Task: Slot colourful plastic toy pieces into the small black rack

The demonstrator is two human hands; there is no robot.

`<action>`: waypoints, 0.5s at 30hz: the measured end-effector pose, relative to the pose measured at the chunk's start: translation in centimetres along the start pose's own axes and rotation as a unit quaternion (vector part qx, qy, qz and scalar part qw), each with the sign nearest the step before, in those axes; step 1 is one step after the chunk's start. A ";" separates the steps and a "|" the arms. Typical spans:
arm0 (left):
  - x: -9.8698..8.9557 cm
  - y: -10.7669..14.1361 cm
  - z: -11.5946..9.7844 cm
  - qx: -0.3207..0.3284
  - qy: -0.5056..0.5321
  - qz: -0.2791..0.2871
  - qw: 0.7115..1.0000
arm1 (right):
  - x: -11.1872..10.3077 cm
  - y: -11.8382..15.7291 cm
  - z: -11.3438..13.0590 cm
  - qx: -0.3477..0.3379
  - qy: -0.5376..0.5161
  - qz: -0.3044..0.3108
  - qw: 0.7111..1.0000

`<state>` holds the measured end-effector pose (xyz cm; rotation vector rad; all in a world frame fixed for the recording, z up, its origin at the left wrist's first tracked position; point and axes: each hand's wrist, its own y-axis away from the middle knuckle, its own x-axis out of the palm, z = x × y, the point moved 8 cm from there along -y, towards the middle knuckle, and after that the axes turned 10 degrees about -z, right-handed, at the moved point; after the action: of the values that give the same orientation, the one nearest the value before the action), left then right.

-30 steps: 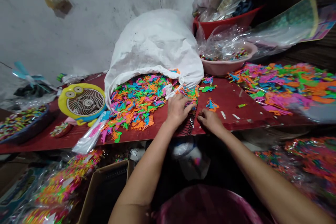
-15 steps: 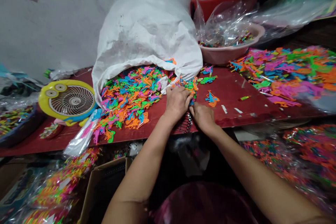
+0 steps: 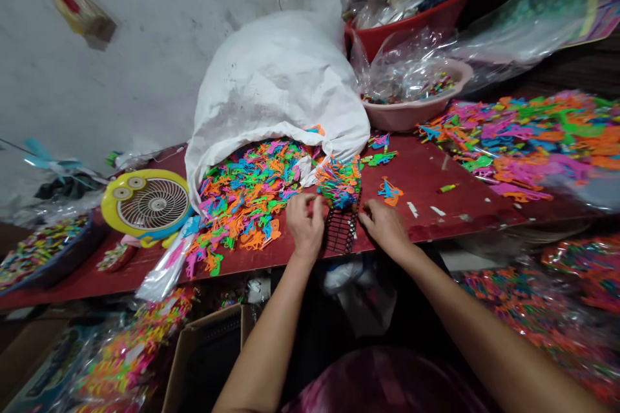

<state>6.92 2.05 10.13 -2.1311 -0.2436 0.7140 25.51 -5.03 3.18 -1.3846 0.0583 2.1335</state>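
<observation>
A black plastic grid rack (image 3: 340, 232) lies at the table's front edge, between my two hands. Small orange, blue, green and pink plastic toy pieces (image 3: 339, 182) cover its far part, while the near slots show bare. My left hand (image 3: 306, 222) is just left of the rack, its thumb and bent fingers apart with nothing seen in them. On the right side, my right hand (image 3: 386, 227) rests by the rack's edge, fingers loosely bent and apart, also holding nothing visible. A white sack (image 3: 276, 77) spills a heap of similar pieces (image 3: 252, 193) beside my left hand.
An owl-like yellow fan (image 3: 155, 204) stands left of the heap, near a blue basin (image 3: 72, 251). A pink basin (image 3: 411, 115) sits behind on the right, before a large colourful pile (image 3: 537, 135). An open cardboard box (image 3: 181, 361) is below the table.
My hands were close together over the rack; they have parted to its left and right, uncovering the rack and the pieces on it. The camera view has shifted slightly.
</observation>
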 end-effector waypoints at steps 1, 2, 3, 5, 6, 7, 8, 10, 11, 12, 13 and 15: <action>0.2 1.1 1.9 -0.049 -0.023 0.014 0.998 | -0.3 0.6 -0.2 0.002 -0.001 -0.009 1.000; 1.0 2.3 3.2 -0.061 -0.036 0.069 0.995 | -0.6 1.3 -0.1 -0.003 0.004 -0.016 1.000; 1.7 3.4 3.9 -0.053 -0.032 0.101 0.993 | -0.8 2.1 0.2 -0.015 0.013 -0.022 1.000; 2.9 5.2 4.3 -0.027 -0.023 0.157 0.987 | -0.8 3.6 1.4 -0.055 0.037 -0.029 0.997; 3.3 5.8 4.1 -0.014 -0.020 0.175 0.984 | -0.7 4.2 2.2 -0.076 0.047 -0.030 0.996; 3.7 6.3 3.8 -0.006 -0.023 0.190 0.982 | -0.5 4.7 2.8 -0.092 0.054 -0.031 0.994; 3.9 6.7 3.4 -0.002 -0.030 0.201 0.979 | -0.2 4.9 3.3 -0.101 0.059 -0.032 0.993; 3.9 7.3 2.5 -0.002 -0.056 0.212 0.976 | 0.2 4.9 3.7 -0.108 0.058 -0.034 0.992; 3.8 7.5 2.0 -0.003 -0.071 0.217 0.974 | 0.4 4.6 3.7 -0.108 0.054 -0.035 0.992; 3.7 7.7 1.5 -0.001 -0.086 0.223 0.971 | 0.6 4.3 3.5 -0.108 0.050 -0.033 0.992; 3.5 8.0 1.0 0.002 -0.099 0.228 0.968 | 0.8 3.9 3.2 -0.107 0.045 -0.029 0.993; 3.3 8.6 -0.1 0.018 -0.118 0.239 0.964 | 1.2 3.0 2.3 -0.109 0.037 -0.015 0.993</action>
<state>9.05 -2.00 2.13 -2.0846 0.1676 1.2445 21.77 -6.21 2.44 -1.5779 -0.1695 2.1137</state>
